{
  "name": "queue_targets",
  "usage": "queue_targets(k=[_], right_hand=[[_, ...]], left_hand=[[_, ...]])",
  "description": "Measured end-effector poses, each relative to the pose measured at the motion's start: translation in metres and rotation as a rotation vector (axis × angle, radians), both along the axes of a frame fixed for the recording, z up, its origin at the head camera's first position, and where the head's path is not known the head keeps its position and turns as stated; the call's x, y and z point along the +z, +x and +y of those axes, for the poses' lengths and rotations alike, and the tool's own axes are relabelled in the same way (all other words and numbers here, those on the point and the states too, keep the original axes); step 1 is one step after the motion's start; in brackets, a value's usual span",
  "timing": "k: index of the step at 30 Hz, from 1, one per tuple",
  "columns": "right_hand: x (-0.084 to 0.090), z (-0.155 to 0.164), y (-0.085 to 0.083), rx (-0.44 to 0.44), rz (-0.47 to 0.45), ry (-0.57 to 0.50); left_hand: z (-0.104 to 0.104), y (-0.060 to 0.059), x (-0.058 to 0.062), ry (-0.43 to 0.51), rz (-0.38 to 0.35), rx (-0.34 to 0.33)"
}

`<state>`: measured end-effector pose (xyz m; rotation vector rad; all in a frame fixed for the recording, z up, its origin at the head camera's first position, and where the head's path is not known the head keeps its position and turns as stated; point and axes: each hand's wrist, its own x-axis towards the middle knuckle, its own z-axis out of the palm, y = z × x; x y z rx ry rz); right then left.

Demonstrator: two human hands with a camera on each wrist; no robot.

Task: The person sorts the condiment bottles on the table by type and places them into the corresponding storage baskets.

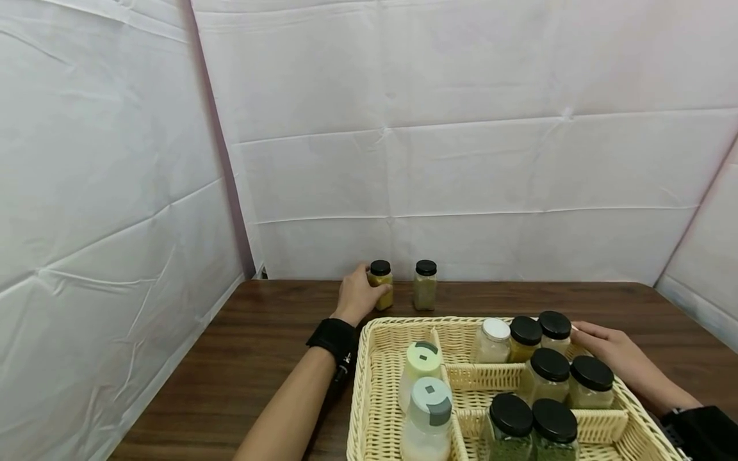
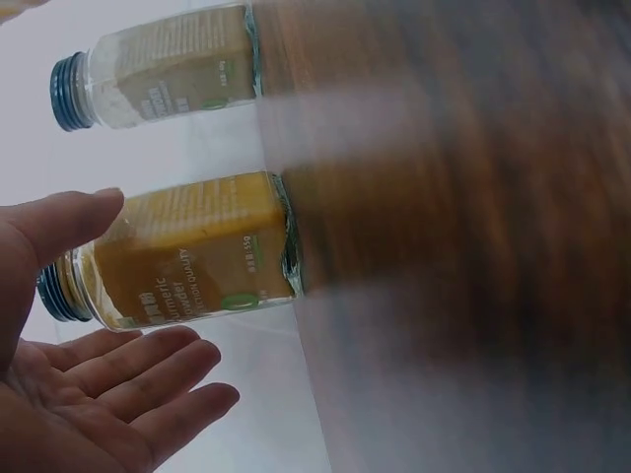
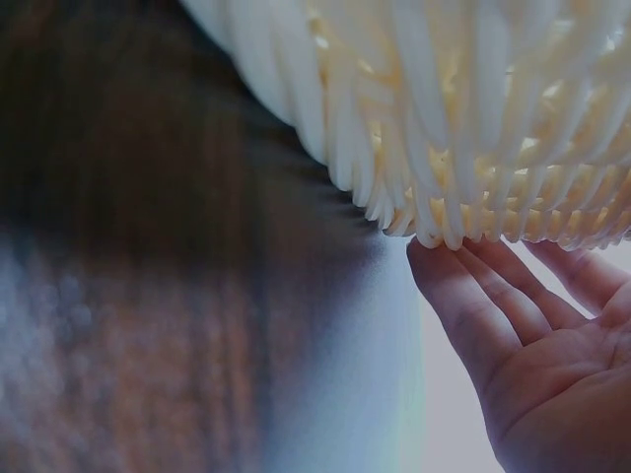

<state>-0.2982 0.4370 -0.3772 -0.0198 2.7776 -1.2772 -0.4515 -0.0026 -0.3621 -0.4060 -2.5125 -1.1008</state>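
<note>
I had my left hand [image 1: 356,296] spread around the turmeric jar [image 1: 381,283] at the table's [image 1: 259,346] far edge (not gripped); right hand [image 1: 614,351] flat against the wicker basket [image 1: 369,384], nine containers inside.

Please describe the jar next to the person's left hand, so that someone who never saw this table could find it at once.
At the far edge of the wooden table, behind the wicker basket, two black-capped jars stand side by side. It is the left jar, at the left hand. Its powder is bright yellow, while the right jar holds dull olive.
</note>
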Motion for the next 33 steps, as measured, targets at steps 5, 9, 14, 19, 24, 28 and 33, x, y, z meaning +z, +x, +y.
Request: queue_targets(k=[5, 9, 14, 19, 24, 28, 33], right_hand=[[0.0010, 0.0024, -0.0016, -0.008, -0.019, -0.007], [-0.0004, 0.0030, -0.0013, -0.006, -0.014, -0.021], [-0.0001, 0.0026, -0.0005, -0.001, -0.006, -0.019], [0.0001, 0.0026, -0.0003, -0.003, -0.016, -0.017], [0.0005, 0.0024, 0.0004, 0.000, -0.014, -0.017], [-0.0003, 0.0018, 0.0017, 0.004, -0.016, -0.027], [-0.0003, 0.0016, 0.0019, 0.002, -0.013, -0.022]], left_hand=[[0.0005, -0.0026, 0.0008, -0.009, -0.010, 0.006], [-0.0001, -0.0033, 0.0007, -0.014, -0.005, 0.008], [-0.0010, -0.0009, 0.0011, -0.005, 0.006, 0.002], [-0.0005, 0.0000, 0.0017, 0.004, 0.007, 0.004], [-0.0006, 0.0014, 0.0027, 0.009, 0.012, 0.007], [-0.0003, 0.0026, 0.0030, 0.025, 0.014, 0.001], [0.0014, 0.0027, 0.0019, 0.037, -0.003, -0.002]])
